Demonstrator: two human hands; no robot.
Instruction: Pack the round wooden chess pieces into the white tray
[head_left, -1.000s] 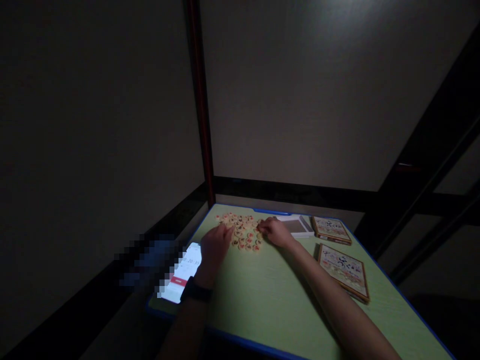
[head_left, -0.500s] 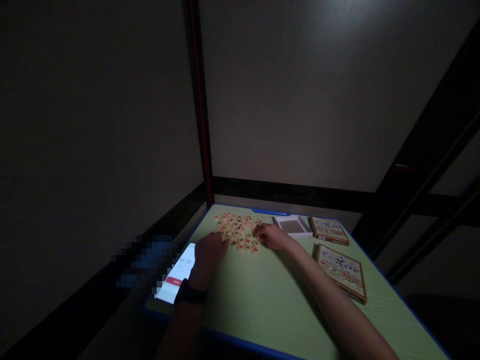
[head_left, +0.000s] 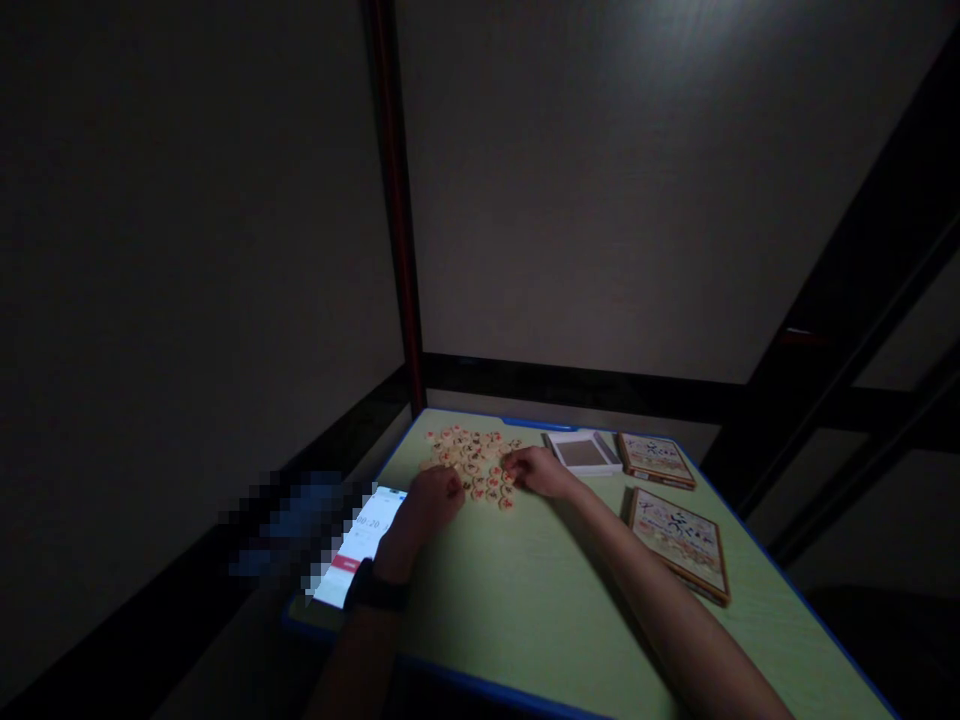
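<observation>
Round wooden Chinese chess pieces [head_left: 471, 450] with red or black characters lie in a loose heap on the green table. At the near side of the heap, several pieces sit in short rows [head_left: 492, 493]. My left hand [head_left: 437, 499], with a dark band on its wrist, is at the heap's near left edge, its fingers curled closed; whatever they hold is hidden. At the right edge of the pieces, my right hand [head_left: 540, 472] has its fingers bent and pinched at a Chinese chess piece [head_left: 508, 477] beside the rows.
A lit phone [head_left: 358, 540] showing a timer lies at the table's left edge. An open white box tray [head_left: 585, 453] stands at the back, beside a printed box [head_left: 657, 460]. Another printed box [head_left: 679, 543] lies nearer on the right. Walls stand behind and left of the table [head_left: 510, 620].
My left hand has drawn slightly towards me and turned, its fingers now more curled. My right hand stays at the right edge of the rows with only a small shift.
</observation>
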